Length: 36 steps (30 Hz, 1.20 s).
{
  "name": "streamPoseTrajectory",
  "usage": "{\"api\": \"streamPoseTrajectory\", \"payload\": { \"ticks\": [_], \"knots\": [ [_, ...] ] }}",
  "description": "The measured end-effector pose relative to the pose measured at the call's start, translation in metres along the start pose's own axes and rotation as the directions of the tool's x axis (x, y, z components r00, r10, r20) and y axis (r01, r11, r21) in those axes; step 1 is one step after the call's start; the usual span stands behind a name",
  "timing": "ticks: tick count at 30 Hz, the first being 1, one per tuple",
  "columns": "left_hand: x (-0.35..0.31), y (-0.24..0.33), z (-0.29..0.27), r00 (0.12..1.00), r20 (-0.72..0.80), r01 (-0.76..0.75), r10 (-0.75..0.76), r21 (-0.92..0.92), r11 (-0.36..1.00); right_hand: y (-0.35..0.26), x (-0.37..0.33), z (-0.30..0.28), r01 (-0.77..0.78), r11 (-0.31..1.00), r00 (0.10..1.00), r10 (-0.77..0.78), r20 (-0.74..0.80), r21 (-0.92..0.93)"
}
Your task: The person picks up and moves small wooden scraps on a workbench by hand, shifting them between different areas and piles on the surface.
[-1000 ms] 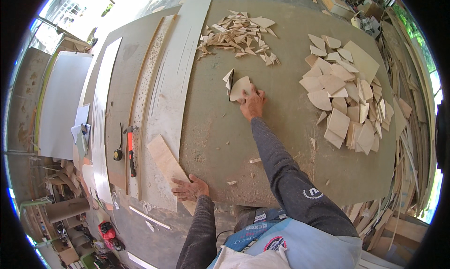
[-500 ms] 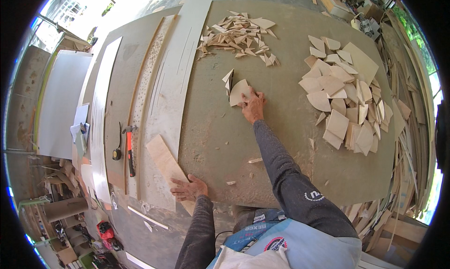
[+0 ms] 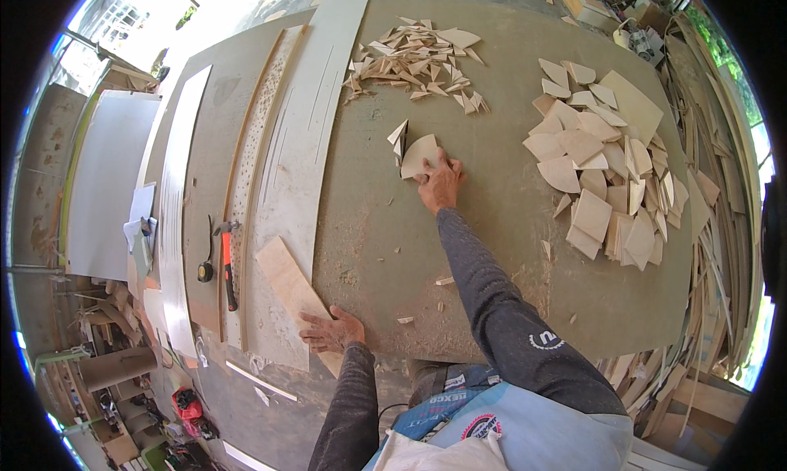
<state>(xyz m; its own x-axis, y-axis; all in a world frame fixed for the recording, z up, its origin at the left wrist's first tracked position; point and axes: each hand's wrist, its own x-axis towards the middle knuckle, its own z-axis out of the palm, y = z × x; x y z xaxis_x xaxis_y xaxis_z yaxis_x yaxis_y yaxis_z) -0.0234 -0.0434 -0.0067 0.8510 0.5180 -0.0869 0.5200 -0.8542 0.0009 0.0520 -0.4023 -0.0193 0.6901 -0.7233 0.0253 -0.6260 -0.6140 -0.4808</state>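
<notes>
My right hand (image 3: pixel 441 181) grips the near edge of a pale, round-edged plywood piece (image 3: pixel 421 152), its fingers bent and pressed onto it. Just left of that piece, a small pointed offcut (image 3: pixel 398 132) sits beside a narrow dark strip whose kind I cannot make out. Nearer to me, my left hand (image 3: pixel 332 329) lies open, fingers spread, on a long plywood strip (image 3: pixel 284 273). This strip slants over the edge of a pale board at the table's near side.
Small offcuts (image 3: pixel 418 57) are heaped at the far middle of the table (image 3: pixel 492 127); curved plywood pieces (image 3: pixel 580 147) are piled right. A hammer (image 3: pixel 227 262) and tape measure (image 3: pixel 205 271) lie left, near a long pale board (image 3: pixel 307 159). Sawdust covers the near surface.
My right hand and the round-edged piece have shifted very slightly away from me, along the dark strip. My left hand stays on the plywood strip.
</notes>
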Motion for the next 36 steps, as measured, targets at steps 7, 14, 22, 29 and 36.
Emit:
{"api": "streamPoseTrajectory", "payload": {
  "ticks": [7,14,22,29,36],
  "knots": [
    [-0.001,0.002,-0.003,1.000,-0.003,0.001,-0.001,0.001,1.000,-0.009,0.000,-0.004,-0.039,0.999,0.997,0.041,-0.060,0.022],
    [-0.001,0.001,-0.003,1.000,0.003,0.011,-0.011,0.005,1.000,-0.012,0.003,-0.005,-0.066,0.993,0.993,0.075,-0.092,0.095],
    [0.002,-0.001,0.002,1.000,0.016,0.010,-0.010,-0.015,1.000,-0.011,0.008,-0.010,-0.089,0.990,0.992,0.097,-0.075,0.109],
    [-0.005,0.007,-0.012,0.999,0.034,-0.008,0.009,-0.015,1.000,-0.004,0.012,-0.001,-0.068,0.995,0.986,0.078,-0.149,0.066],
    [-0.002,0.000,-0.003,1.000,0.005,-0.007,0.007,-0.010,1.000,0.006,-0.002,-0.007,0.059,0.998,0.995,-0.056,-0.085,0.033]
  ]
}}
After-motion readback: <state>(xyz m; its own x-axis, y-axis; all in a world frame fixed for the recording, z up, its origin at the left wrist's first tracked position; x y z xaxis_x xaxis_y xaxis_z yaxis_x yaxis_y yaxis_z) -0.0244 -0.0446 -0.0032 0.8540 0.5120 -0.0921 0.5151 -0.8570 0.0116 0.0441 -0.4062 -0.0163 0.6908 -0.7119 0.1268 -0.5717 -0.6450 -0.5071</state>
